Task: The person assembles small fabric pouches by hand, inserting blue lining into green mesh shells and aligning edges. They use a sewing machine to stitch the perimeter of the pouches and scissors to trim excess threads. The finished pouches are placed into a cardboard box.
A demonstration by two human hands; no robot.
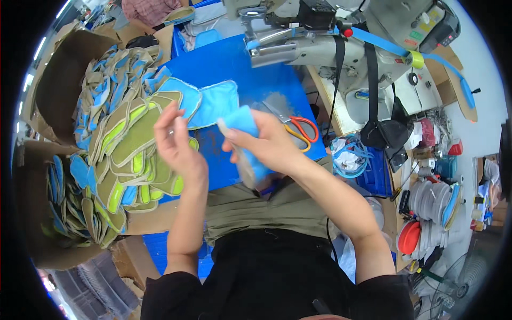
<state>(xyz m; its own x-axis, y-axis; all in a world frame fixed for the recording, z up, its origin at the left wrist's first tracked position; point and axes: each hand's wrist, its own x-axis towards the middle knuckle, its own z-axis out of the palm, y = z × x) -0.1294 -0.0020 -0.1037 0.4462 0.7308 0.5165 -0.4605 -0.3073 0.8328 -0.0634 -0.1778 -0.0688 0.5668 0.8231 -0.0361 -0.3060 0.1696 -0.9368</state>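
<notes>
My right hand [261,140] grips a folded, blurred light-blue and beige fabric pad [245,120] above the blue work board [272,80]. My left hand [176,140] is raised beside it with fingers loosely curled apart, holding nothing, in front of a pile of olive and yellow-green pads [128,154]. Two light-blue pads [216,101] lie on the board behind my hands. Orange-handled scissors [304,128] lie at the board's right.
A sewing machine [320,53] stands at upper right. Cardboard boxes [45,101] hold heaped pads on the left. A co-worker's sleeve [146,8] shows at top left. Spools [426,202] and a fan [456,282] are at right.
</notes>
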